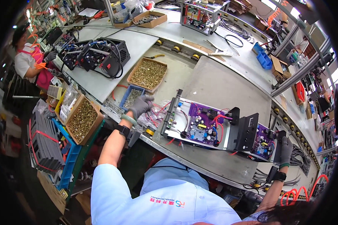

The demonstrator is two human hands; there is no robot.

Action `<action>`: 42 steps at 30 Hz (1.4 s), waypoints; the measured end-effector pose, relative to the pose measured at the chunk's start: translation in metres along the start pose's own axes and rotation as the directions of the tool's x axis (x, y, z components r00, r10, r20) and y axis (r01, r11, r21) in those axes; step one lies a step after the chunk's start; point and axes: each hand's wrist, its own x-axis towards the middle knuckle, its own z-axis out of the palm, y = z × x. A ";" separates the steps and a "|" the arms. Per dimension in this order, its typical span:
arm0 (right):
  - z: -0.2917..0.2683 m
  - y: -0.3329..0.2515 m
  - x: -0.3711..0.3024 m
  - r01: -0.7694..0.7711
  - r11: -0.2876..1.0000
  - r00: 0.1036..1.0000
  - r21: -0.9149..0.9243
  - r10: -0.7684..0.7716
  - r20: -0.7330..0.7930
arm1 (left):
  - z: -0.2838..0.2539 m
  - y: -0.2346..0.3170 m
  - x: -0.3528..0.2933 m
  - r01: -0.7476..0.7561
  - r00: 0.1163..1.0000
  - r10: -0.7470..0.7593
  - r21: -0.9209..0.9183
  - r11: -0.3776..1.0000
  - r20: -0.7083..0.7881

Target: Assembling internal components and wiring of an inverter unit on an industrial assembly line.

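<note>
My left hand [141, 106], in a grey glove, is over the right edge of a small blue bin [127, 98] of small silver screws. Its fingers are bunched together; what they hold, if anything, is too small to make out. My gloved right hand [285, 150] grips the black end panel of the right-hand metal chassis [277, 148], which carries a purple circuit board [263, 141]. Beside it lies a second open chassis [176, 131] with a larger purple circuit board [205, 125] and red wires. A black vented panel [247, 132] stands between the boards.
A cardboard tray of brass-coloured fasteners [148, 74] sits beyond the blue bin; another box of them [82, 122] is at left. Assembled black units [101, 58] stand on a white board. Grey cables [300, 161] lie at right. A co-worker [32, 62] is at far left.
</note>
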 end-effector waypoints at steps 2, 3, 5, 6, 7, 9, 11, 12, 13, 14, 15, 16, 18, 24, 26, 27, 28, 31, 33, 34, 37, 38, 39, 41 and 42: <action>0.005 -0.011 -0.002 -0.008 1.000 1.000 -0.007 0.009 0.008 | -0.006 0.032 -0.016 -0.176 0.981 0.165 -0.110 0.978 -0.102; 0.007 -0.003 0.000 0.016 1.000 1.000 -0.014 -0.016 -0.006 | -0.014 0.003 0.008 -0.159 0.982 0.169 0.111 0.981 -0.085; 0.012 -0.016 -0.007 0.014 0.997 1.000 -0.082 -0.015 -0.020 | -0.016 0.004 0.006 -0.041 0.987 0.129 0.644 0.764 -0.091; 0.014 -0.026 -0.012 0.007 0.987 0.999 -0.159 -0.012 -0.030 | -0.011 0.015 0.002 -0.003 0.992 0.094 0.716 0.698 -0.089; 0.022 -0.043 -0.013 0.019 0.988 1.000 -0.151 -0.021 -0.012 | -0.026 0.011 0.005 0.002 0.989 0.104 0.722 0.692 -0.102; 0.037 -0.073 -0.011 0.041 0.978 0.999 -0.206 -0.043 -0.008 | -0.061 -0.016 0.012 -0.125 0.941 0.290 0.619 0.775 -0.174; 0.046 -0.096 -0.015 0.073 0.956 0.997 -0.285 -0.079 -0.007 | -0.084 -0.008 0.012 -0.082 0.949 0.244 0.590 0.804 -0.200; 0.055 -0.108 -0.017 0.079 0.959 0.996 -0.274 -0.084 -0.006 | -0.095 -0.002 0.009 -0.032 0.953 0.193 0.557 0.830 -0.234; 0.058 -0.111 -0.022 0.132 0.932 0.988 -0.338 -0.153 -0.037 | -0.080 0.028 -0.003 0.064 0.976 0.018 0.362 0.930 -0.218; 0.058 -0.120 -0.025 0.198 0.903 0.967 -0.382 -0.243 -0.073 | -0.086 0.038 -0.007 0.048 0.974 0.039 0.368 0.928 -0.225; 0.056 -0.126 -0.026 0.175 0.916 0.974 -0.360 -0.215 -0.075 | -0.094 0.049 -0.013 -0.141 0.969 0.160 0.114 0.983 -0.189; 0.058 -0.132 -0.025 0.181 0.923 0.971 -0.340 -0.223 -0.089 | -0.104 0.059 -0.020 -0.312 0.940 0.284 -0.146 0.939 -0.187; 0.057 -0.126 -0.029 0.047 0.915 0.995 -0.400 -0.079 -0.063 | -0.059 0.124 -0.056 -0.544 0.822 0.480 -0.174 0.821 -0.307; 0.053 -0.174 -0.041 0.354 0.849 0.852 -0.393 -0.466 -0.240 | 0.021 0.223 -0.171 -0.489 0.850 0.526 -0.412 0.769 -0.026; 0.048 -0.228 -0.055 0.512 0.821 0.778 -0.254 -0.568 -0.268 | 0.068 0.237 -0.189 -0.351 0.864 0.471 -0.460 0.816 0.176; 0.054 -0.241 -0.059 0.589 0.806 0.801 0.061 -0.571 -0.180 | 0.091 0.245 -0.198 -0.348 0.847 0.477 -0.434 0.831 0.234; 0.054 -0.275 -0.070 0.601 0.729 0.771 0.328 -0.637 0.006 | 0.111 0.248 -0.203 -0.347 0.837 0.474 -0.404 0.846 0.274; 0.070 -0.305 -0.087 0.528 0.603 0.664 0.598 -0.732 0.152 | 0.173 0.254 -0.201 -0.346 0.799 0.493 -0.407 0.845 0.344; 0.066 -0.301 -0.095 0.369 0.700 0.797 0.611 -0.576 0.179 | 0.201 0.259 -0.199 -0.282 0.811 0.446 -0.415 0.865 0.379; 0.061 -0.298 -0.096 0.354 0.715 0.829 0.603 -0.538 0.153 | 0.210 0.261 -0.194 -0.240 0.807 0.429 -0.439 0.866 0.406; 0.055 -0.263 -0.094 0.571 0.722 0.786 0.391 -0.619 -0.006 | 0.223 0.264 -0.181 -0.225 0.707 0.429 -0.396 0.890 0.562; 0.055 -0.252 -0.092 0.564 0.730 0.793 0.385 -0.609 -0.006 | 0.228 0.268 -0.181 -0.250 0.639 0.444 -0.376 0.892 0.628; 0.053 -0.241 -0.089 0.432 0.750 0.855 0.501 -0.518 0.037 | 0.233 0.273 -0.182 -0.256 0.617 0.420 -0.335 0.907 0.665; 0.049 -0.239 -0.086 0.319 0.788 0.897 0.527 -0.430 0.100 | 0.247 0.269 -0.160 -0.386 0.616 0.483 -0.296 0.874 0.622; 0.050 -0.234 -0.080 0.317 0.790 0.898 0.525 -0.428 0.103 | 0.254 0.267 -0.148 -0.508 0.606 0.547 -0.248 0.825 0.578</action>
